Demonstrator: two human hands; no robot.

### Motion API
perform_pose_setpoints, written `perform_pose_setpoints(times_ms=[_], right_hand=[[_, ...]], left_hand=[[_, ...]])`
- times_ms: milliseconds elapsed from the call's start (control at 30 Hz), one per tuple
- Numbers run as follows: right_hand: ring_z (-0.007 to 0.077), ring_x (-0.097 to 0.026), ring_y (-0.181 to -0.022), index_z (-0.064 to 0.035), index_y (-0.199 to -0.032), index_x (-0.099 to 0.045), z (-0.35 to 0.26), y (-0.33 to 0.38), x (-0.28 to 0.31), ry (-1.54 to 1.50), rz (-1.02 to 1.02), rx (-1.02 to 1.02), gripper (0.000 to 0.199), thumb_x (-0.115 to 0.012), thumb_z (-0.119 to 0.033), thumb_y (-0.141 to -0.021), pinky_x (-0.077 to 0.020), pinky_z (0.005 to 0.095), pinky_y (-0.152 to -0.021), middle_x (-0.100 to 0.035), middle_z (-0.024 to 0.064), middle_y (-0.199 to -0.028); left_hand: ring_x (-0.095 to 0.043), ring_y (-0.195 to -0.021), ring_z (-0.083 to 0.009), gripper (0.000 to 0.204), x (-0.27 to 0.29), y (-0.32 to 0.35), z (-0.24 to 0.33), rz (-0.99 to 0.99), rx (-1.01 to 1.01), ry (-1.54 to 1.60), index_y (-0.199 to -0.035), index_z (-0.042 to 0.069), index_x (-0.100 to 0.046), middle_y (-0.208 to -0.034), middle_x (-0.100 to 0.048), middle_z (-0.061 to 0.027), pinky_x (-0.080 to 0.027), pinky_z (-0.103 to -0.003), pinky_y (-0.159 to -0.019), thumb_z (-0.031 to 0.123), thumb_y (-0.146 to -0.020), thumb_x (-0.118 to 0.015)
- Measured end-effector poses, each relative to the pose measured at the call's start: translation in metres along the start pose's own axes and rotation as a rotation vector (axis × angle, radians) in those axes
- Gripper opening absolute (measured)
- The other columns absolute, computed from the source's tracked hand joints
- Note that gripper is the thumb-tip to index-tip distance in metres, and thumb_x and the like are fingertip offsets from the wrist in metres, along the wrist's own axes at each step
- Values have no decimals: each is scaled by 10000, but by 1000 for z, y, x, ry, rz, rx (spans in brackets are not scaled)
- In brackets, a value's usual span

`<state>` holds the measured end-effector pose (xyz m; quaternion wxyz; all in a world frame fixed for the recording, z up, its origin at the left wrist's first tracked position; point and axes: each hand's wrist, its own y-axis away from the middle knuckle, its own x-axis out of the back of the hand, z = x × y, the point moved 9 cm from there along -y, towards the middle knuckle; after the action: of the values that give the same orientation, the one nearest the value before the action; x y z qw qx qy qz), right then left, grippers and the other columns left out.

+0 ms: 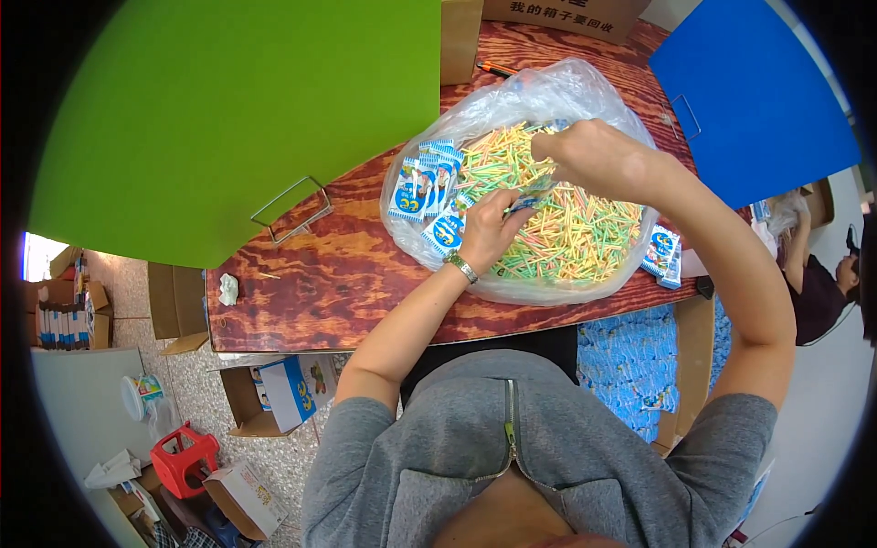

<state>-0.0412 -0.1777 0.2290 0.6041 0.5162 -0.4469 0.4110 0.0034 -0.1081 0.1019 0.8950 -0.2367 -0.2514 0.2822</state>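
Note:
A clear plastic bag [512,288], spread wide on the wood-patterned table [311,301], holds a heap of thin pastel sticks [585,242] in yellow, green and pink. Over the heap, my left hand [489,226] is closed on a small blue-and-white packet [537,192]. My right hand [598,160] is raised just above that packet, fingers curled together; whatever they hold is hidden. More blue-and-white packets [425,183] lie inside the bag's left side, beside my left hand. Several similar packets [662,256] rest on the table right of the bag.
A green panel [237,119] and a blue panel [758,100] with wire handles flank the table. Below its front edge, a carton [694,365] holds many blue packets. An orange pen [496,69] lies at the back. Another person [816,283] sits at the right. A red stool [185,457] stands lower left.

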Motion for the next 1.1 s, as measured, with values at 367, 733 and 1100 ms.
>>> perform_pose_setpoints(times_ms=[367,733,1100], right_hand=[[297,-672,-783,-17,-919,-647,10,28,1,-583,311,-73,93,-646,-75,-847,-524,371,-690,-683,151,-880],[245,-639,-756,-53,-913,-644,-64,56,32,-296,522,303,181,-675,-63,-735,-530,343,-661,-621,75,-832],[222,-611,-777,-56,-937,-632,-91,50,28,-15,524,413,224,-629,-112,-721,-521,330,-646,-604,49,-867]], left_hand=[[-636,-719,-272,232,12,10,-10,-24,156,24,-899,12,-624,-811,-643,-122,-492,-350,-609,106,-759,-783],[-649,-833,-281,330,46,31,22,88,-151,7,-917,32,-635,-892,-671,-101,-515,-352,-726,-120,-630,-690],[-646,-749,-247,252,57,36,24,141,-49,19,-922,22,-641,-843,-657,-104,-505,-316,-626,10,-719,-790]])
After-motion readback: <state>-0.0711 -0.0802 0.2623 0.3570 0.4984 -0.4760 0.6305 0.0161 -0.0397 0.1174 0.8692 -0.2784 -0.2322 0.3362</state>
